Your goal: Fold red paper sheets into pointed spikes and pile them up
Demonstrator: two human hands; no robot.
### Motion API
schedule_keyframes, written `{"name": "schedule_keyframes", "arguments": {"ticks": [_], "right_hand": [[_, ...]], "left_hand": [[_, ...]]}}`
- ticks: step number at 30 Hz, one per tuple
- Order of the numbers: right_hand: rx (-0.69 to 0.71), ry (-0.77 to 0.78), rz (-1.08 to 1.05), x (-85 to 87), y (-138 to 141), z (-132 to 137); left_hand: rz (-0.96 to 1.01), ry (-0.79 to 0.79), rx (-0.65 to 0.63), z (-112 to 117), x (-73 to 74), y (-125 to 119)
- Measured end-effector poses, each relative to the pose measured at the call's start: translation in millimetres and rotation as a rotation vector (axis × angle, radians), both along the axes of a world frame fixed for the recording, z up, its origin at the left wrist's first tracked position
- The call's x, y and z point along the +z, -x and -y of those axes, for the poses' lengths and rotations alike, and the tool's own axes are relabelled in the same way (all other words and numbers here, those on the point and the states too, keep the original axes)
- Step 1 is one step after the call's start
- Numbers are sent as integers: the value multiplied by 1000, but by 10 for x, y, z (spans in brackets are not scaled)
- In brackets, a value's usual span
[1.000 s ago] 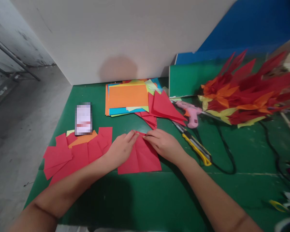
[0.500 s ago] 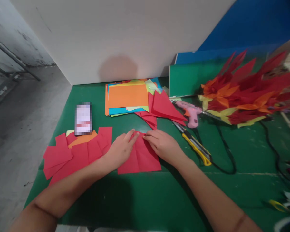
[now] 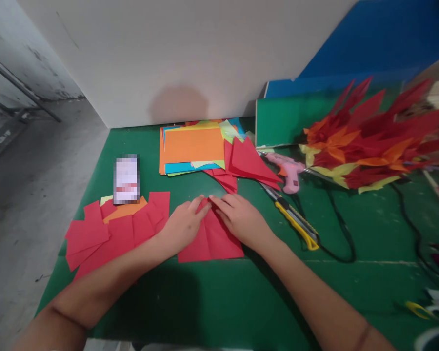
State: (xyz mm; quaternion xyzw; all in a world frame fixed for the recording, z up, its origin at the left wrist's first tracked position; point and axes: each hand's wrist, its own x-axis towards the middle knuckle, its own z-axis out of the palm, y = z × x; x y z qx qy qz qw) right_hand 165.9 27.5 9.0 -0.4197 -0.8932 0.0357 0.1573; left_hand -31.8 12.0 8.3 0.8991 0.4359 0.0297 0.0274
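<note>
A red paper square (image 3: 214,241) lies on the green table (image 3: 219,292) in front of me, its far corner folded in. My left hand (image 3: 183,225) rests on the sheet's left part, fingers stretched flat and pressing near the top corner. My right hand (image 3: 241,219) lies on its right part, fingertips pressed down on the folded flap beside the left fingertips. Both hands hold the paper down against the table.
Several loose red squares (image 3: 106,234) lie at the left, a phone (image 3: 126,179) behind them. A stack of coloured sheets (image 3: 193,145), folded red triangles (image 3: 249,163), a pink glue gun (image 3: 288,170), a yellow cutter (image 3: 296,223), black cable (image 3: 342,229) and a red-orange paper spray (image 3: 369,136) lie beyond.
My right hand has slid a little left along the fold, so its fingertips now meet the left fingertips at the top corner. The left hand has barely moved.
</note>
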Motion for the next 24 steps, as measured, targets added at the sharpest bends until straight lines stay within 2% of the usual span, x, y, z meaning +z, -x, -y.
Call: {"name": "schedule_keyframes", "arguments": {"ticks": [7,14,24], "right_hand": [[10,85,127,22,31,-16],[-20,120,81,81,24,-37],[-42,20,92,148,-207,-46]], "left_hand": [[72,-10,16,12,-34,10],[68,-5,16,17,-33,21],[37,45,11,32,20,12]]}}
